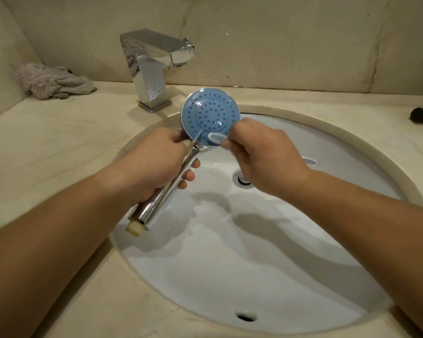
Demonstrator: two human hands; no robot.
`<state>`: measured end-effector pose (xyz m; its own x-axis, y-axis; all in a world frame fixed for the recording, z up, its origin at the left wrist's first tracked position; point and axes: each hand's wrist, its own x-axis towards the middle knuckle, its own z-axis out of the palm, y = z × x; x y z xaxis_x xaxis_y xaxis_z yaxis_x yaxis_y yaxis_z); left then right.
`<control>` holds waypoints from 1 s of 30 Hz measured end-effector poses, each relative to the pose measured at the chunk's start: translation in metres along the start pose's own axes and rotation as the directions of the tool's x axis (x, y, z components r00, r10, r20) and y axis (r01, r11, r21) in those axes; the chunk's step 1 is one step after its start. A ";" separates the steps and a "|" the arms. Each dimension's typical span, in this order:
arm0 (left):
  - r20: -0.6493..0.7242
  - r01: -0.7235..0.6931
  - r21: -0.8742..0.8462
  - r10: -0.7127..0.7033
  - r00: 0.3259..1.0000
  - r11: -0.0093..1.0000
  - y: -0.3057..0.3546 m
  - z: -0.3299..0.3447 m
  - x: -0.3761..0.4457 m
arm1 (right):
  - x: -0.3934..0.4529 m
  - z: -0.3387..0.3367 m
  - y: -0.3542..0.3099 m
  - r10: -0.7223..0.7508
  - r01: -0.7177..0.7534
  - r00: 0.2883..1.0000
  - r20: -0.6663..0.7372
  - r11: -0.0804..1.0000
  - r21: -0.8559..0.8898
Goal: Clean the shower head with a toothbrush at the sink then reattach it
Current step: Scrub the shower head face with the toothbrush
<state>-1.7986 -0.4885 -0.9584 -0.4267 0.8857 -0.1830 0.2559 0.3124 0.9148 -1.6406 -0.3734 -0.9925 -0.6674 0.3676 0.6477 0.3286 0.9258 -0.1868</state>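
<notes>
Shower head (209, 115), rigid, chromed, probably slippery when wet: was held over the sink (352, 147) by its handle in the left hand (161, 164), while a toothbrush (217, 137) was pinched, apparently, in the right hand (266, 157).

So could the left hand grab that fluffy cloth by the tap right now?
Probably not yet: the left hand is gripping the shower head handle. Nothing blocks the way to the cloth on the counter.
</notes>
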 end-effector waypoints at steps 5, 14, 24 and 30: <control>-0.012 0.000 -0.009 0.000 1.000 1.000 0.000 -0.002 0.000 | 0.005 -0.008 0.016 0.119 -0.115 0.987 -0.104 0.993 0.036; -0.015 0.008 0.011 -0.008 1.000 1.000 -0.001 -0.004 0.001 | 0.009 -0.004 0.027 0.137 -0.134 0.986 -0.093 0.990 0.038; 0.035 0.099 -0.017 -0.098 0.995 0.995 -0.005 -0.001 -0.004 | 0.007 -0.021 0.017 0.215 -0.235 0.966 0.144 0.962 0.138; 0.011 0.129 -0.051 -0.129 0.992 0.990 -0.009 -0.004 0.000 | 0.044 -0.010 0.009 0.378 -0.391 0.912 0.158 0.918 0.061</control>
<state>-1.8043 -0.4928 -0.9653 -0.4463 0.8419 -0.3034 0.1544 0.4064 0.9006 -1.6606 -0.3500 -0.9587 -0.5903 0.6991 0.4034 0.5220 0.7118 -0.4699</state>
